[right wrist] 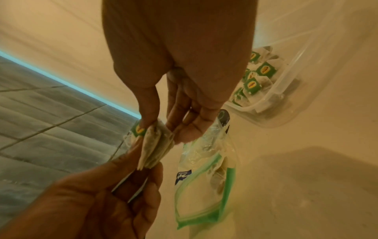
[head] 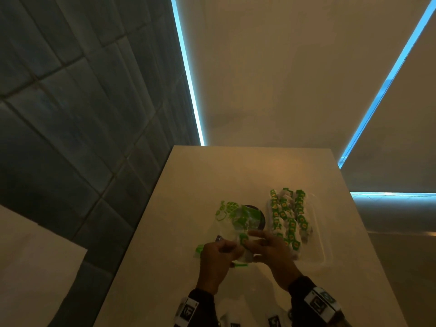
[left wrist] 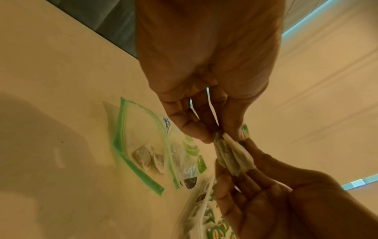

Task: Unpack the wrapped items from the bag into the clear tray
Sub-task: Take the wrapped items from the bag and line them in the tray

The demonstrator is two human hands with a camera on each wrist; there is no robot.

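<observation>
Held item: a small stack of wrapped items (left wrist: 235, 155), flat paper sachets with green tags, spans the gap between both hands above the bench (head: 188, 185).
Left hand (head: 218, 256): thumb and fingers pinch one end of the stack.
Right hand (head: 271, 251): thumb and fingers pinch the opposite end, beside a green tag (right wrist: 139, 129).
Long axis of stack: runs from one hand to the other, roughly across the person's front.
Clear tray (head: 323, 253): lies just beyond and to the outer side of the right hand, on the bench; rows of tagged sachets already fill most of it.
Nearer hand: the right, judged from the head view; a carry to the tray would likely fall to it.
Bag (head: 233, 220): clear zip bag with green seal strip, lying flat just ahead of the left hand, mouth toward the hands; a few sachets appear to remain inside.
Bag print: green graphics and a small blue logo (right wrist: 183, 175), lettering too blurred to read.
Sachet tags: green squares with a yellow-and-red oval emblem; brand name not legible.
Dark disc (head: 256, 218): partly under the bag, ahead of both hands; identity unclear.
</observation>
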